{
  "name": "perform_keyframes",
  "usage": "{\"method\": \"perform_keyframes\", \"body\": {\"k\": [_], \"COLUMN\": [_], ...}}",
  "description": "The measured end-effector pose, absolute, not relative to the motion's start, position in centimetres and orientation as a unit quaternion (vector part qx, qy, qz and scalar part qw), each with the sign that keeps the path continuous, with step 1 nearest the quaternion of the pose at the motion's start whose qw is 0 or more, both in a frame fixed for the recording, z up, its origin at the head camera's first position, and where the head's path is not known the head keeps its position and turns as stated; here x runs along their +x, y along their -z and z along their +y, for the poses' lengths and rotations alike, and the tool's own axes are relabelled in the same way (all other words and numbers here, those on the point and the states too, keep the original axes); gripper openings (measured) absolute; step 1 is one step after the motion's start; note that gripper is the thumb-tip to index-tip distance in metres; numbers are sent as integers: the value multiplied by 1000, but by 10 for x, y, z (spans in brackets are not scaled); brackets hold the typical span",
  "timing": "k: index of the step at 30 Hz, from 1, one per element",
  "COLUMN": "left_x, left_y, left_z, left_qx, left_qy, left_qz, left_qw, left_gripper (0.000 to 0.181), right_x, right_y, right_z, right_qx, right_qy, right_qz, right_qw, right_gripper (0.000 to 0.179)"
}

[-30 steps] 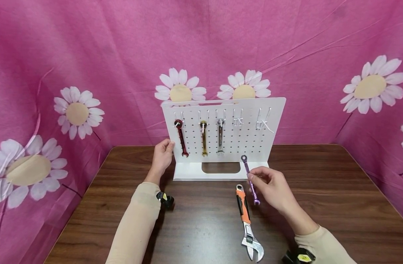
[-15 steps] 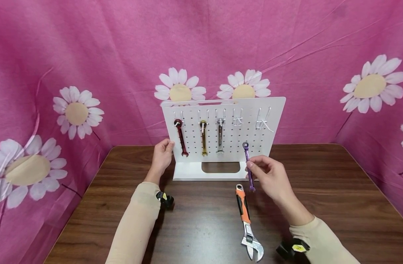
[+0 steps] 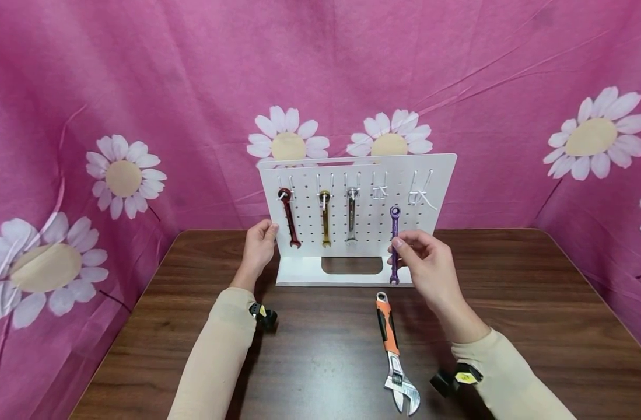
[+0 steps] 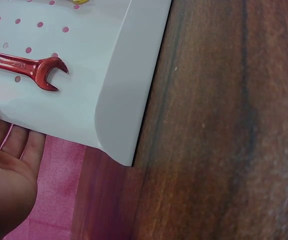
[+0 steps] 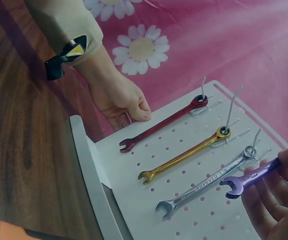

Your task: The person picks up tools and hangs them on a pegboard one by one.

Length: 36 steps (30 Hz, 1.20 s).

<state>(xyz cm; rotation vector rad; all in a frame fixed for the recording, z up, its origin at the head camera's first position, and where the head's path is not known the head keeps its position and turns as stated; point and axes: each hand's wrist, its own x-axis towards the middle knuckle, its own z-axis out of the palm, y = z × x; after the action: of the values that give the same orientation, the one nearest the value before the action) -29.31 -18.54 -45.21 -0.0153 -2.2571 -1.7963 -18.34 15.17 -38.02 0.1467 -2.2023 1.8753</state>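
Note:
A purple combination wrench is held upright, ring end up, between the thumb and fingers of my right hand. It stands in front of the right part of a white pegboard, below the bare hooks; in the right wrist view its open end points away from the hand. My left hand grips the board's left edge, with the thumb in front and the fingers reaching behind. From hooks on the board hang a red wrench, a gold wrench and a silver wrench.
An adjustable wrench with an orange and black handle lies on the wooden table before the board. Wire hooks without tools jut from the board's right part. A pink flowered cloth hangs behind.
My right hand has raised the purple wrench and moved it closer to the hooks, turning it from slanted to nearly upright. The left hand keeps its grip on the board.

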Motion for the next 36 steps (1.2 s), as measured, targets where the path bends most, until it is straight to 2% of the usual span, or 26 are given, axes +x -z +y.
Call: {"method": "perform_keyframes", "body": {"k": [15,36], "left_x": [-293,-291], "left_y": [449,450], "left_z": [-184,-185], "left_qx": [-10,-5], "left_qy": [613,621], "left_qz": [-778,-772], "left_qw": [138,132], "left_gripper": [28,28], "right_x": [-204,-223], "right_y": [375,378], "right_z": [145,144], "right_qx": [45,0], "right_qy": [-667,-664], "right_qz": [-733,-745], "right_qw": [125,68], "right_gripper": [22,29]}}
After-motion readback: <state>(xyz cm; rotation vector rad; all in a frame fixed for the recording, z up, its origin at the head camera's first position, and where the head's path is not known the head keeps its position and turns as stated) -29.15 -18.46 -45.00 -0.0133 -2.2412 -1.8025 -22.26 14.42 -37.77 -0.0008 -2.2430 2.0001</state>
